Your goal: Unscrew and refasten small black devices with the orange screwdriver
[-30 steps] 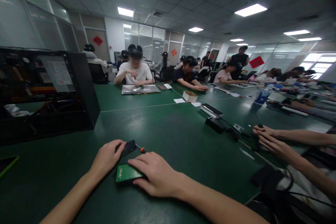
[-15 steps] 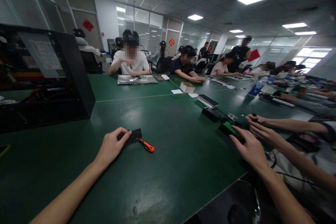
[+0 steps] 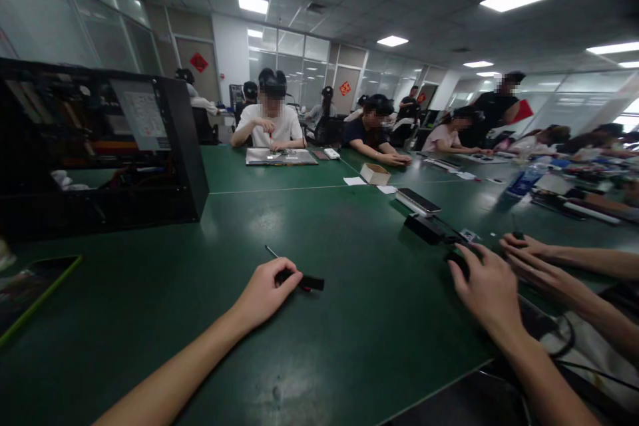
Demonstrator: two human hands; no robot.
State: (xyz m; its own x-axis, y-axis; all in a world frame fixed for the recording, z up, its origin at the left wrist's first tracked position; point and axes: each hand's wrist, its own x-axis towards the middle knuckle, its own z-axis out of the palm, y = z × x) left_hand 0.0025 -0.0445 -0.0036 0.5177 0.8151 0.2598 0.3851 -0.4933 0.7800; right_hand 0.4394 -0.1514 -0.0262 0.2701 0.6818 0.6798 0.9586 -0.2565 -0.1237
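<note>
My left hand (image 3: 264,289) lies on the green table (image 3: 349,319) with its fingers curled and pinched on a small flat black piece (image 3: 308,282). A screwdriver lies under that hand; only its thin metal shaft (image 3: 270,251) sticks out behind the fingers. My right hand (image 3: 486,289) reaches out to the right with its fingers stretched flat over a dark object (image 3: 456,261) at the table's right edge. What lies beneath the palm is hidden. A co-worker's two hands (image 3: 532,258) rest just beyond my right hand.
A black open computer case (image 3: 100,146) stands at the left. A green-edged phone (image 3: 34,293) lies near the left edge. A black adapter (image 3: 424,227), a phone (image 3: 418,201) and a small cardboard box (image 3: 374,174) sit further along. Several people work across the table.
The green board that my right hand carried to the right is out of sight. My left hand slid the black piece over the screwdriver. The view has turned to the left.
</note>
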